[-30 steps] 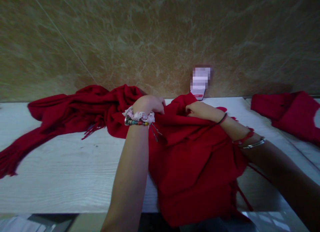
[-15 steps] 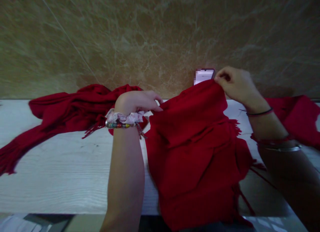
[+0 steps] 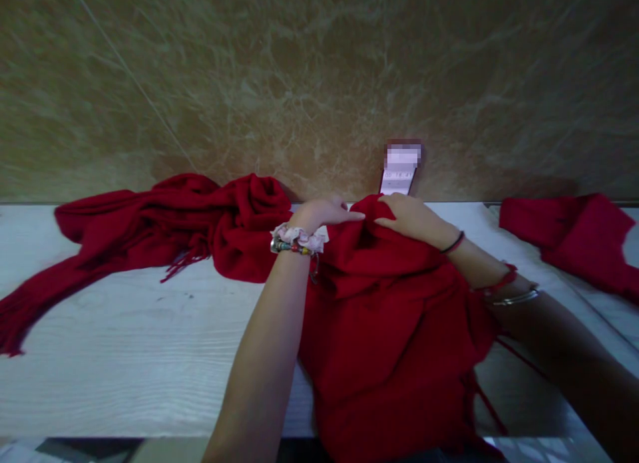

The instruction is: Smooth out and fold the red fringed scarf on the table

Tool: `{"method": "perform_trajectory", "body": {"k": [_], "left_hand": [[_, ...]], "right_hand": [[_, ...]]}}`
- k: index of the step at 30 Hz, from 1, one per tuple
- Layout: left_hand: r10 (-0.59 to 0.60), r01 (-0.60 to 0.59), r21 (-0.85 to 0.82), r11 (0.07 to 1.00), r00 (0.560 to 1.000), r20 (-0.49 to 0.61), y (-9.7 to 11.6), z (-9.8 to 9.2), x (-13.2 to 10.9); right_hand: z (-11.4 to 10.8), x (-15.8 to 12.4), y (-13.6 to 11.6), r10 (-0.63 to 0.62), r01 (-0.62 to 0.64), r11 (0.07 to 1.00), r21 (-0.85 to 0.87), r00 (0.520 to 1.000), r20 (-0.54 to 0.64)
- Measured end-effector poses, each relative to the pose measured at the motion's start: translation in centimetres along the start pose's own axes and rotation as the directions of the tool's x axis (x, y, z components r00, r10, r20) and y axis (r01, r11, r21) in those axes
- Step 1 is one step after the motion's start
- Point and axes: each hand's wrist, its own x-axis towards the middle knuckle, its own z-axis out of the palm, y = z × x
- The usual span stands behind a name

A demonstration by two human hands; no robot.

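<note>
A red fringed scarf (image 3: 384,330) lies in loose folds over the white table and hangs past its front edge. Its far end is bunched up between my two hands. My left hand (image 3: 324,212), with a scrunchie and beads at the wrist, is closed on the left side of that bunch, its fingertips partly hidden. From the right, my right hand (image 3: 417,218) pinches the same cloth between thumb and fingers. The hands are a short gap apart.
A second red scarf (image 3: 144,223) lies crumpled on the left, its fringe toward the table's left end. More folded red cloth (image 3: 569,230) rests at the far right. Behind my hands a lit phone (image 3: 399,173) leans against the brown marbled wall (image 3: 279,84). The white tabletop (image 3: 140,356) shows in front.
My hands have come together: the left moved right, the right moved left and down. The scarf's far edge, stretched between them before, is now gathered, and more of the phone shows.
</note>
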Motion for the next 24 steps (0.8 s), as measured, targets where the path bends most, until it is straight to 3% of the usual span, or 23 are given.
{"method": "perform_trajectory", "body": {"k": [4,7,9,12,13,14,15,16,17,18,19,20,21,22,24], "left_hand": [[0.009,-0.007,0.059,0.998,0.999,-0.033,1.5,0.4,0.1],[-0.056,0.063,0.037,0.997,0.987,-0.154,0.5,-0.3,-0.5],[-0.144,0.143,-0.022,0.989,0.954,-0.263,-0.9,-1.3,-1.4],[-0.274,0.237,-0.144,0.961,0.894,-0.355,-3.1,-3.1,-3.7],[-0.298,0.253,-0.165,0.953,0.883,-0.364,-3.6,-3.6,-4.5],[-0.303,0.260,-0.164,0.952,0.883,-0.359,-3.9,-4.0,-5.2],[-0.289,0.256,-0.138,0.957,0.897,-0.335,-4.0,-4.3,-5.7],[-0.252,0.234,-0.096,0.967,0.924,-0.287,-3.9,-4.4,-6.1],[-0.196,0.190,-0.049,0.980,0.960,-0.200,-3.7,-4.4,-6.2],[-0.135,0.134,-0.015,0.991,0.987,-0.089,-3.5,-4.3,-6.1],[-0.079,0.079,-0.002,0.997,0.996,0.029,-3.1,-4.1,-5.9],[-0.040,0.040,-0.004,0.999,0.991,0.124,-2.8,-3.8,-5.4],[-0.030,0.031,-0.004,1.000,0.982,0.185,-2.4,-3.5,-4.9],[-0.050,0.049,0.009,0.999,0.977,0.206,-2.1,-3.1,-4.3],[-0.141,0.130,0.079,0.988,0.980,0.142,-1.6,-2.5,-3.2]], "right_hand": [[0.4,0.3,-0.3,0.067,-0.063,0.997,0.038,0.993,-0.100],[-1.1,0.1,0.8,0.142,-0.125,0.989,0.083,0.956,-0.257],[-2.8,-0.4,1.9,0.228,-0.186,0.973,0.138,0.883,-0.412],[-5.2,-1.3,3.4,0.336,-0.250,0.942,0.224,0.693,-0.638],[-5.8,-1.6,3.8,0.347,-0.258,0.938,0.233,0.655,-0.672],[-6.2,-1.9,4.0,0.340,-0.258,0.940,0.223,0.659,-0.671],[-6.3,-2.1,4.0,0.311,-0.247,0.950,0.190,0.718,-0.623],[-6.2,-2.3,3.9,0.252,-0.212,0.968,0.137,0.820,-0.514],[-6.0,-2.5,3.7,0.166,-0.148,0.986,0.079,0.929,-0.331],[-5.6,-2.7,3.4,0.066,-0.063,0.997,0.039,0.994,-0.084],[-5.1,-2.7,3.1,-0.033,0.028,0.999,0.030,0.983,0.183],[-4.8,-2.8,2.7,-0.104,0.094,0.995,0.043,0.915,0.390],[-4.4,-2.8,2.4,-0.145,0.135,0.989,0.055,0.850,0.506],[-4.2,-2.7,2.1,-0.153,0.151,0.987,0.047,0.832,0.533],[-4.0,-2.3,1.8,-0.110,0.130,0.991,-0.026,0.915,0.387]]}}
